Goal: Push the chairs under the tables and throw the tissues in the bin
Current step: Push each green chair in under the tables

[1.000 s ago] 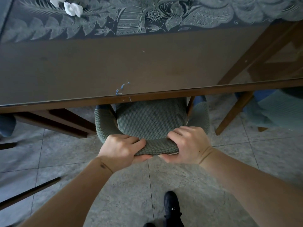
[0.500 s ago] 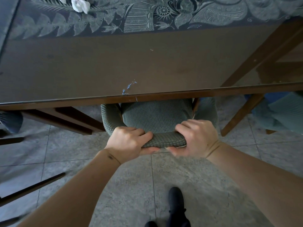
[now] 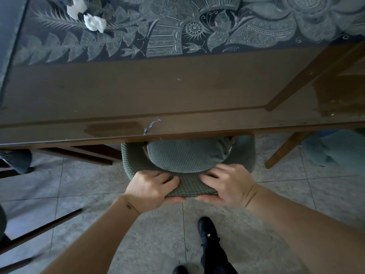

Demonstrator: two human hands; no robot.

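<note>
A chair with a green checked fabric cover [image 3: 185, 155] stands in front of me, most of its seat hidden under the brown wooden table [image 3: 177, 91]. My left hand [image 3: 152, 188] and my right hand [image 3: 227, 184] both grip the top of the chair's backrest, side by side. Two crumpled white tissues [image 3: 94, 22] lie on the patterned dark cloth [image 3: 197, 26] at the table's far left.
Another chair with a blue-green cover [image 3: 335, 147] sits under the table at the right, beside a wooden table leg [image 3: 284, 149]. A dark chair leg [image 3: 39, 228] slants across the tiled floor at the left. My black shoe [image 3: 207, 230] is below the chair.
The chair has slid further under the table, with both hands still on its backrest. I have moved closer, so the table and tissues look larger.
</note>
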